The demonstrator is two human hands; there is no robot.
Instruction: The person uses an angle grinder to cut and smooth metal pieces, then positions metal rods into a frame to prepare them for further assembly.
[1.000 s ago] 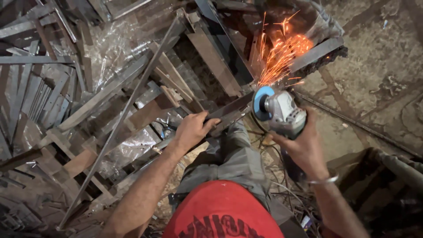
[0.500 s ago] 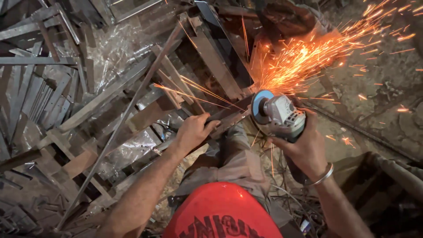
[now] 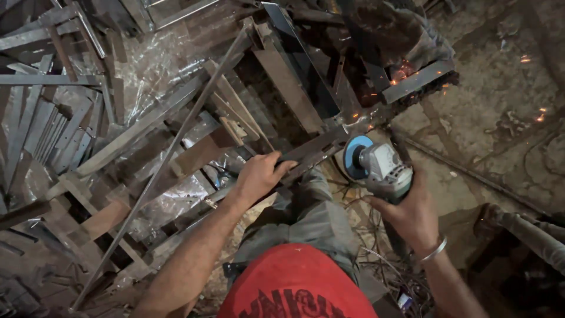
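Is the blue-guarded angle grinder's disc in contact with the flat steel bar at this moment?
Cannot tell: the grinder in the right hand sits at the bar end; few sparks show.

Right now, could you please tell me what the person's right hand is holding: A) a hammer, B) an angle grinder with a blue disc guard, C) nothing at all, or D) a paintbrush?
B: the right hand grips a grey angle grinder with a blue guard, while the left hand presses on a flat metal bar.
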